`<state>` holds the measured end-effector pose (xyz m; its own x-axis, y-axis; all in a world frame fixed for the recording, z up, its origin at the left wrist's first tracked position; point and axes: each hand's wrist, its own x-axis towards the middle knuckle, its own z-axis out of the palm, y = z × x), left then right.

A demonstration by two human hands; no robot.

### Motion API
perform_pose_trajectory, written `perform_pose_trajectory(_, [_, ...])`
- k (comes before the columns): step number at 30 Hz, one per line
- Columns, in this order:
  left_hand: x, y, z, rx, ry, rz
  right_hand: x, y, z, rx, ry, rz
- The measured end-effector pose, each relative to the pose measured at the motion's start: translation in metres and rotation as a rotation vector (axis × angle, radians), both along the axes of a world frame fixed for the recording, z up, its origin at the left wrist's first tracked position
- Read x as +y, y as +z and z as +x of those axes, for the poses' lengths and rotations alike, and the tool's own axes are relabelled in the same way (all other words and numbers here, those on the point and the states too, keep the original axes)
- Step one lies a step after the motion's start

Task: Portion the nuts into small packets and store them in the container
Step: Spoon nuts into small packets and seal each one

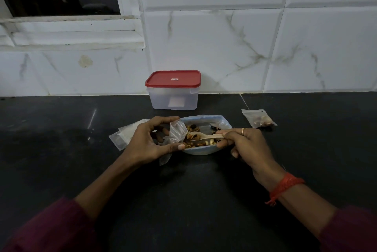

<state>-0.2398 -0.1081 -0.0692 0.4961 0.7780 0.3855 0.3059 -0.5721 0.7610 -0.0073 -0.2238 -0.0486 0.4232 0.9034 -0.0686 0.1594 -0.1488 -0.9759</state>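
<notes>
Scooping nuts: both hands occupied over the open bag, mid-countertop.

Left hand (149, 139): fingers curled, thumb and fingertips pinching a small clear packet (176, 132) at the bag's left end. Right hand (246, 145): fingers closed round the handle of a pale spoon (204, 136); the spoon's bowl carries nuts and sits just beside the packet. Nuts (192, 128) lie in the large open bag (204, 118) between the hands. Container (173, 99), red lid (173, 78) on, stands at the back edge of the countertop (61, 149), touching the wall. One filled packet (260, 118) lies toward the right; a stack of empty packets (122, 135) lies partly under the left hand.
</notes>
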Motion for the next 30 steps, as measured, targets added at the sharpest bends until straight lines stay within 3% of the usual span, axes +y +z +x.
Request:
perform_pose_trajectory(10, [-0.003,-0.001,0.004,-0.004,0.016,0.033,0.0,0.003,0.002,0.024,-0.088,0.136])
perform_pose_trajectory(15, [-0.005,-0.001,0.005,-0.005,0.013,0.04,-0.007,0.005,-0.011,0.084,0.028,0.221])
perform_pose_trajectory(22, [-0.001,-0.003,0.004,-0.022,0.009,0.017,-0.012,-0.006,-0.02,-0.347,0.184,0.369])
perform_pose_trajectory(28, [-0.001,-0.002,0.004,-0.024,0.005,0.01,-0.005,-0.015,-0.009,-0.858,0.241,0.392])
perform_pose_trajectory(30, [-0.001,-0.002,0.004,-0.021,0.004,0.004,-0.004,-0.018,-0.009,-0.883,0.215,0.424])
